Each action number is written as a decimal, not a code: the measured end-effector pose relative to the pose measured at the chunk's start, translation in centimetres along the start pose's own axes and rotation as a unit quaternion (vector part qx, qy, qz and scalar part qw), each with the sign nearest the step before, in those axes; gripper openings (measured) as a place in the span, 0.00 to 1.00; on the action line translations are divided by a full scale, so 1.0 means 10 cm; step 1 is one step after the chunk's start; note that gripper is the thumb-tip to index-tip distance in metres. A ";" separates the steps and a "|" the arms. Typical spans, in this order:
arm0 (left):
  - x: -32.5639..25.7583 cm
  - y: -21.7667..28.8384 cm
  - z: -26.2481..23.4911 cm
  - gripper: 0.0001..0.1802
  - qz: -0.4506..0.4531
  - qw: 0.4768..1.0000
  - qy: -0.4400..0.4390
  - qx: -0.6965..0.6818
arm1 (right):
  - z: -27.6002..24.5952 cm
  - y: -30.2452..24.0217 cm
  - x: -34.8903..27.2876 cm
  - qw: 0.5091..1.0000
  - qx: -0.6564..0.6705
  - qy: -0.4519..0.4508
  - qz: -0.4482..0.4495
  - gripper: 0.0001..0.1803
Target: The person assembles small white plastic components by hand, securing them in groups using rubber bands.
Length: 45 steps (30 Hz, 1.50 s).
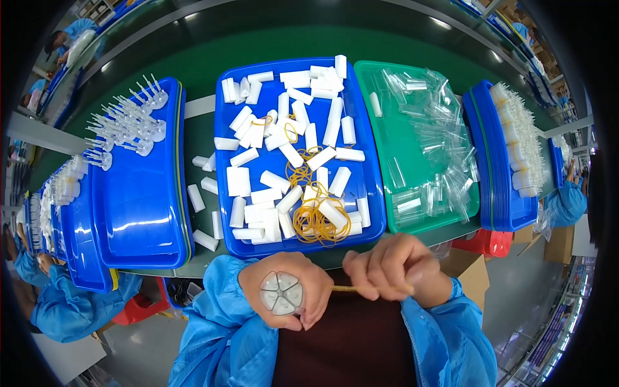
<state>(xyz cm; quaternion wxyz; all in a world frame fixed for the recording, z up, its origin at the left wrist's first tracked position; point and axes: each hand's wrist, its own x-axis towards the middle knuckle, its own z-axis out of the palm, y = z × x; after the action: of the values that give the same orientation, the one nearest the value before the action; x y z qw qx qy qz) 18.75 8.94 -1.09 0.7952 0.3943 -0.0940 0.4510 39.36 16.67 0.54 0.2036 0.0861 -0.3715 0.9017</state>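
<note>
My left hand (287, 287) grips a round bundle of several white plastic pieces (281, 293), their ends facing up. A yellow rubber band (345, 288) stretches from the bundle to my right hand (393, 271), which pinches and pulls it sideways. Both hands are just below the front edge of the middle blue tray (364, 193). That tray holds several loose white plastic pieces (284, 142) and a heap of yellow rubber bands (316, 216).
A green tray (387, 77) of clear plastic bags sits right of the middle one. Blue trays stand at the left (142, 219) with clear stemmed parts and at the right (490, 168) with white parts. Loose white pieces (203, 193) lie on the green table. Other workers sit at both sides.
</note>
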 end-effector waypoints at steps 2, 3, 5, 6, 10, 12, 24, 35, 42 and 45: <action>0.00 0.04 0.02 0.10 -0.038 0.991 0.090 0.096 | -0.07 -0.01 -0.02 0.999 -0.030 -0.009 -0.039 0.22; -0.04 0.04 0.00 0.18 -0.043 0.977 0.118 0.172 | -0.13 -0.07 -0.09 0.999 0.010 0.009 -0.029 0.27; 0.01 -0.03 0.13 0.27 -0.036 0.947 0.210 0.239 | -0.20 -0.18 -0.12 0.996 0.034 0.069 -0.043 0.41; 0.05 -0.06 0.18 0.37 -0.029 0.906 0.296 0.302 | -0.24 -0.24 -0.10 0.991 0.017 0.112 -0.067 0.49; 0.18 -0.17 0.15 0.54 -0.110 0.772 0.356 0.515 | -0.11 -0.35 0.07 0.956 -0.232 0.180 0.009 0.47; 0.18 -0.21 0.09 0.56 -0.097 0.745 0.376 0.543 | 0.14 -0.42 0.22 0.856 -0.512 -0.031 0.061 0.42; 0.12 0.08 -0.12 0.54 0.150 0.791 0.552 0.217 | 0.35 0.04 -0.02 0.967 -0.077 -0.196 -0.143 0.06; 0.17 -0.06 0.31 0.52 -0.072 0.917 0.137 0.367 | 0.21 -0.04 -0.07 0.894 -0.431 0.073 0.097 0.34; 0.06 -0.10 0.21 0.52 -0.058 0.908 0.107 0.402 | 0.24 -0.29 0.06 0.796 -0.577 0.041 0.177 0.09; -0.01 -0.13 0.23 0.53 0.044 0.936 0.155 0.312 | 0.20 -0.55 0.23 0.769 -0.575 -0.094 0.262 0.04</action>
<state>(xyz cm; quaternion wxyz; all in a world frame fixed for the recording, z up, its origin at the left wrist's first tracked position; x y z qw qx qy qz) 20.17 6.87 -0.32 0.6162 0.5434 0.1592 0.5474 39.70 19.49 6.13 -0.0653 -0.0635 -0.8458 0.5257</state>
